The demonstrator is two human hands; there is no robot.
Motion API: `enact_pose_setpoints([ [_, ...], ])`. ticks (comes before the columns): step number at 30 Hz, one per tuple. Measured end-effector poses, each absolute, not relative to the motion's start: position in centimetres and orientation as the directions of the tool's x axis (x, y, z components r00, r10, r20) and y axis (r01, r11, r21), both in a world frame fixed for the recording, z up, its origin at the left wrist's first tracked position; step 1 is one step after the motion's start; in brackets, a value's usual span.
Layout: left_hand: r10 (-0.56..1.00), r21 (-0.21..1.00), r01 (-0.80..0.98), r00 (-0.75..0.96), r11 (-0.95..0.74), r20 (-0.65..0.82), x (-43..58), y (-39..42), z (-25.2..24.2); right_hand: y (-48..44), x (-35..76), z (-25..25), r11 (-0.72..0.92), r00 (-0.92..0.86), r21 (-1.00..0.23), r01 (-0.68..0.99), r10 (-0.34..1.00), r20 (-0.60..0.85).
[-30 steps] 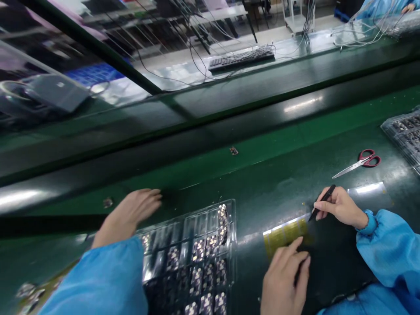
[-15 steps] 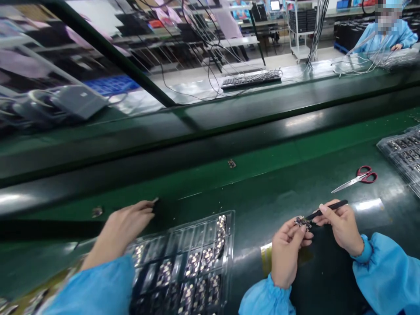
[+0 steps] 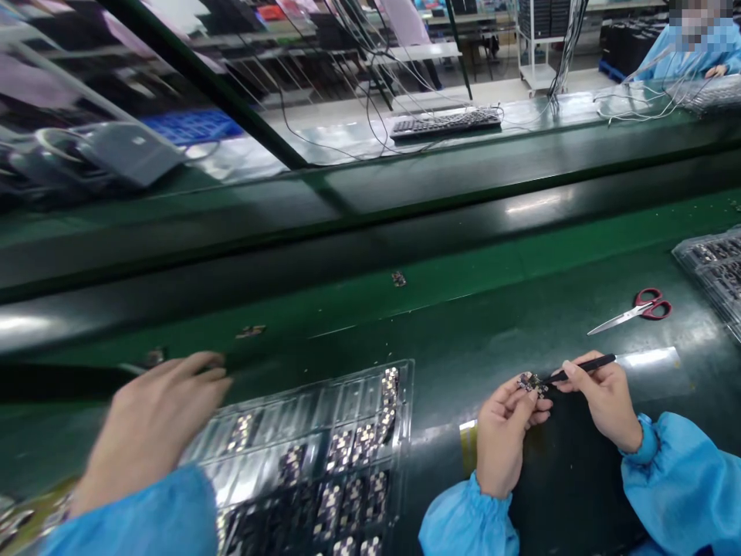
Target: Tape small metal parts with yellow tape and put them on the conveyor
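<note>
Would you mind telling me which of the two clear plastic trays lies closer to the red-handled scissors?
The tray at the far right edge, cut off by the frame. It lies just right of the scissors; the other tray sits bottom centre, beside a co-worker's hand.

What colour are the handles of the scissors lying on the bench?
Red, on the scissors in the head view; the blades are plain metal.

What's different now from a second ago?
The left hand left the yellow strip and now pinches a small board; the right hand brought its tweezers to it. Another person's hand slid left beside the tray. Scissors stayed.
</note>
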State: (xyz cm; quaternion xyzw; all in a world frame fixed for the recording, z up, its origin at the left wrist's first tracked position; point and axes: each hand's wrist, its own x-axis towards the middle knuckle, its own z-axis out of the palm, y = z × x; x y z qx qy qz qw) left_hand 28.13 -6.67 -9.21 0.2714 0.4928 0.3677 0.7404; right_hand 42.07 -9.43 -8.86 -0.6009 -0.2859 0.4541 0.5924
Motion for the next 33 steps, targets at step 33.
enact_pose_setpoints([
  [33,0.824,0.79,-0.243,0.237,0.563,-0.515,28.2,-6.75,-9.32,-9.64,41.93,-8.33,-0.105,0.395,-0.99,-0.098,0.909,-0.136],
])
